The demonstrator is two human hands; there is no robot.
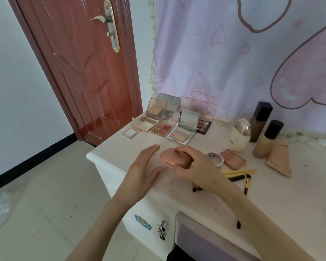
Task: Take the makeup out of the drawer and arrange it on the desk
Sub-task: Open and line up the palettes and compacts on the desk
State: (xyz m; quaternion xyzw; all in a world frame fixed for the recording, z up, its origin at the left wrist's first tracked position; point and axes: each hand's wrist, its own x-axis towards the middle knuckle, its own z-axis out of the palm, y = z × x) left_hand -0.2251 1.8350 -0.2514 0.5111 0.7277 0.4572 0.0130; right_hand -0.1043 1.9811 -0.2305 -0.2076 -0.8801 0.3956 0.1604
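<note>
White desk (pixel 271 200) in a room corner; a pink heart-print cloth (pixel 233 53) is hung behind it, a red-brown door (pixel 79 72) stands to the left, and pale floor tiles (pixel 45 185) are seen below.

A round pink compact (pixel 169 158) is lying on the desk near its front left corner. It is gripped from above by the right hand (pixel 194 164), fingers curled over its far edge. The left hand (pixel 143 170) is held open just left of the compact, fingers straight, palm turned toward it; contact cannot be told.

Just right of the compact, a round white jar (pixel 217 158) and a flat pink case (pixel 232 159) are noted. Nearer the front edge, brushes and pencils (pixel 239 174) are scattered. At the back left, opened palettes (pixel 169 121) are grouped, some lids propped upright. At the back right, a white egg-shaped item (pixel 240 136), two dark-capped bottles (pixel 263 129) and a beige tube (pixel 279 157) are placed.

Below the desk top, a drawer (pixel 205 240) is seen pulled open beside two ornate knobs (pixel 152 226).
</note>
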